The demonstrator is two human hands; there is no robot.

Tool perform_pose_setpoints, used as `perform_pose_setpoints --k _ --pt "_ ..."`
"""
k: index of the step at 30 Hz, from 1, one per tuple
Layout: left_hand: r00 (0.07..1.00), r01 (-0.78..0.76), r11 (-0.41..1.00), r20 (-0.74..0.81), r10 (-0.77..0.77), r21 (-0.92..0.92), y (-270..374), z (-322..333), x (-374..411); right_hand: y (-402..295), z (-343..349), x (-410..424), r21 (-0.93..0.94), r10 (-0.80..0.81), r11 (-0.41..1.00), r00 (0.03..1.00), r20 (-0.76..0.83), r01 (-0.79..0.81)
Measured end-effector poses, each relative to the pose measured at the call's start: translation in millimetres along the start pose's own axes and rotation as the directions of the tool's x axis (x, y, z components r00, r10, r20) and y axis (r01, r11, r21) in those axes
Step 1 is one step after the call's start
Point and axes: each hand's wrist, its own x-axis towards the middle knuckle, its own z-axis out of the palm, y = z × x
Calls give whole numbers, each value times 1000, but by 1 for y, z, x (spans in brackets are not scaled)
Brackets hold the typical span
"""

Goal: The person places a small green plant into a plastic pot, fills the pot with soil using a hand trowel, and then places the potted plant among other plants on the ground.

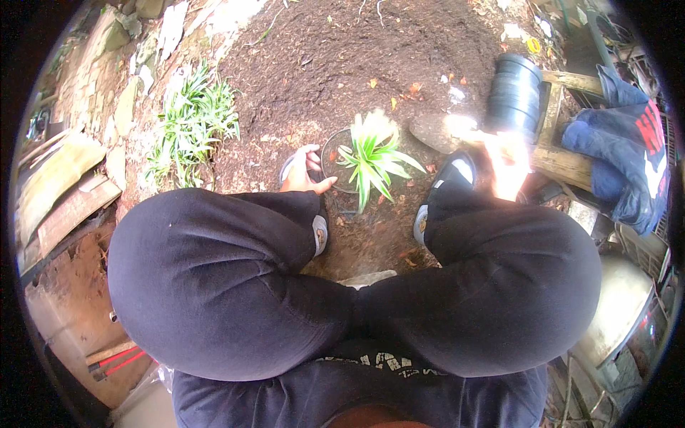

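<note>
Between the person's feet stands a round dark plant pot with a green-and-white striped leafy plant in it. My left hand is at the pot's left rim, its thumb and fingers apart around the edge. My right hand, washed out by bright sunlight, is closed on the handle end of a trowel, whose broad blade points left over the soil. Dark loose soil spreads in front, and a clump of similar striped plants lies on it at the left.
A stack of black plastic pots lies at the right beside a wooden frame with a blue cloth draped over it. Boards and stones lie at the left. Red-handled tools are at lower left.
</note>
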Motion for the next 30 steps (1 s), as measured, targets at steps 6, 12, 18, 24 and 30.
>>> perform_pose_setpoints --k 6,12,18,24,30 --pt "747 -643 619 193 636 452 57 -15 19 -11 9 8 92 64 995 986 -155 -50" --pt "688 -725 597 322 651 342 59 16 46 -35 53 27 335 137 940 971 -194 -65" --pt "708 -693 668 426 563 270 71 39 53 3 121 42 790 257 587 966 24 -176" --pt "750 -605 795 366 551 43 83 32 47 -16 89 44 780 279 586 958 60 -219" --pt "660 -739 661 332 674 128 81 29 45 -66 57 38 744 212 643 976 56 -182"
